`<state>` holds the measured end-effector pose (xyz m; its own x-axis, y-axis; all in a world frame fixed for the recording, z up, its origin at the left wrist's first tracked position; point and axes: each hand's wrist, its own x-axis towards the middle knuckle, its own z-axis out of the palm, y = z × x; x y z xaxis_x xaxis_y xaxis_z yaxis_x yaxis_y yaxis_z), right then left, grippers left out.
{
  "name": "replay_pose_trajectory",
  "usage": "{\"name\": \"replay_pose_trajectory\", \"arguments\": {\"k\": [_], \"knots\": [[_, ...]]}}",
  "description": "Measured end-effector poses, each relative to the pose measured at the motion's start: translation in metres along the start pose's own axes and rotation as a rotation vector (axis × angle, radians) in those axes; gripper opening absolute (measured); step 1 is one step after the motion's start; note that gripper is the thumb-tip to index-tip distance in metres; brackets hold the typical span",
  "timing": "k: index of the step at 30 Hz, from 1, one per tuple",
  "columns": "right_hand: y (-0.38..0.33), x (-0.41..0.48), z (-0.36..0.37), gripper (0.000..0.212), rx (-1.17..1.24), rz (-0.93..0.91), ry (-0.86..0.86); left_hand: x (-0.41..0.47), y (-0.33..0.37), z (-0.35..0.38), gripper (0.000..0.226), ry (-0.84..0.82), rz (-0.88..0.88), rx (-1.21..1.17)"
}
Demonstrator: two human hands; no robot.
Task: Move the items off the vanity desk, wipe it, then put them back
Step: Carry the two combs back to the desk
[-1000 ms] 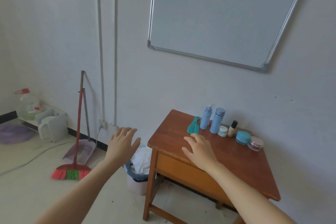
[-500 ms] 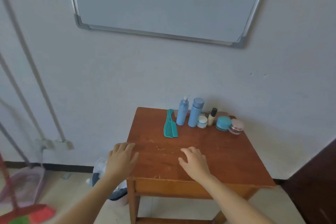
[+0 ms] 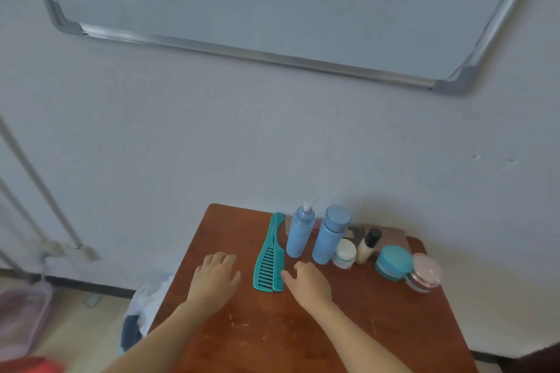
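Scratched reddish-brown wooden vanity desk (image 3: 378, 327), toiletries along back.

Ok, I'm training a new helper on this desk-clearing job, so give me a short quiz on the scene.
1. True or false: the left hand and the right hand both hold nothing.
2. Which lies nearest the right hand? A) pink jar B) teal comb C) teal jar
3. How many jars stand on the desk?
Key: 1 true; 2 B; 3 three: white jar, teal jar, pink jar.
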<state>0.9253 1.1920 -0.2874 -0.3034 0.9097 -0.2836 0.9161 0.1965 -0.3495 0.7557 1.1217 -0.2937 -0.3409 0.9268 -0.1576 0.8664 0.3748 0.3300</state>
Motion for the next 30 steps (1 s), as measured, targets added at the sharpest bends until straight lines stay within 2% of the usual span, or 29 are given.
{"name": "replay_pose_trajectory", "arguments": {"k": [5,11,14,18,22,30], "knots": [[-0.007,0.031,0.016,0.047,-0.099,0.033,-0.063,0.021,-0.001,0.016,0.046,-0.052,-0.027,0.002],[-0.016,0.038,0.027,0.034,-0.143,0.027,0.031,0.036,-0.007,0.021,0.046,-0.102,-0.029,0.022],[-0.019,0.039,0.029,0.031,-0.126,0.063,0.051,0.045,-0.007,0.020,0.043,-0.071,-0.015,0.067],[-0.028,0.041,0.028,0.039,-0.088,0.146,0.017,0.055,-0.002,0.018,0.036,-0.035,-0.016,0.094],[-0.036,0.036,0.021,0.046,-0.040,0.214,0.009,0.058,0.004,0.019,0.034,-0.047,0.056,0.147],[-0.020,-0.007,0.002,0.038,-0.032,0.262,0.077,0.064,0.028,0.027,0.063,-0.048,0.266,0.183]]}}
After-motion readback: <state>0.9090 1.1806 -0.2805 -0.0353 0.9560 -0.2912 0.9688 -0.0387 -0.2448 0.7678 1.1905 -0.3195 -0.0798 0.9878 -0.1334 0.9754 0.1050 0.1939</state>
